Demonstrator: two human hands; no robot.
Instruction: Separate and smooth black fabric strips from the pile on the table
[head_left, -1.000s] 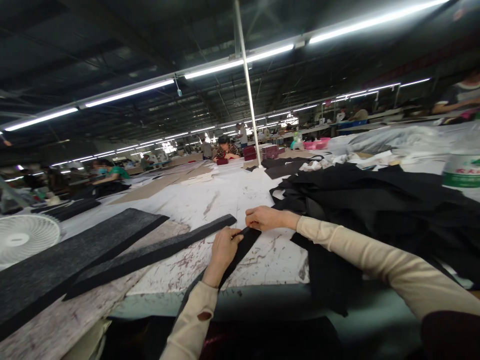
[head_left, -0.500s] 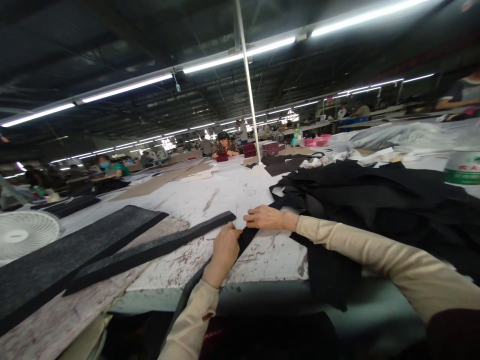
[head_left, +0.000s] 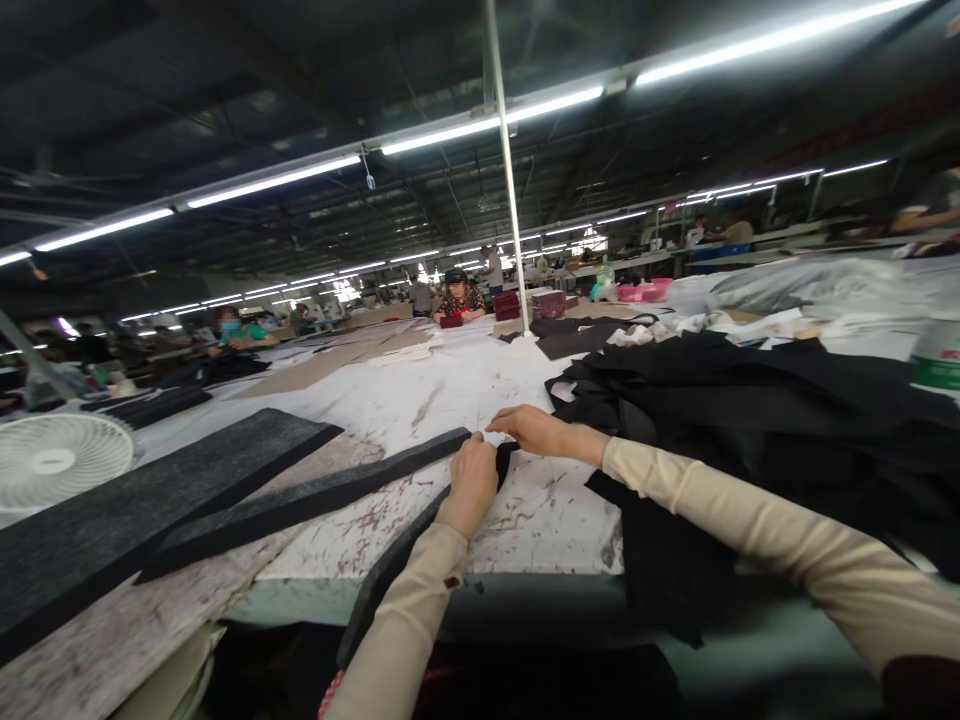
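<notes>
A narrow black fabric strip (head_left: 409, 545) slants from the table's front edge up toward my two hands. My left hand (head_left: 474, 485) is closed on it near its far end, a short black piece of which shows just past the knuckles. Close above, my right hand (head_left: 532, 430) has its fingers pinched together, almost meeting the left fingertips; what they grip is too small to make out. Left of the hands lies another long strip (head_left: 315, 500), dark grey with a black border. Beyond that is a wide dark grey panel (head_left: 157, 505), also black-edged.
A heap of black fabric (head_left: 750, 400) covers the right side and hangs over the table edge (head_left: 540, 590). A white fan (head_left: 56, 462) stands at far left. A thin pole (head_left: 514, 220) rises mid-table. A co-worker (head_left: 459, 298) sits opposite, near dark red stacks (head_left: 507, 306).
My left hand has moved slightly right and up with the strip. My right hand has lifted a little, its fingers more bent. The camera view has shifted slightly.
</notes>
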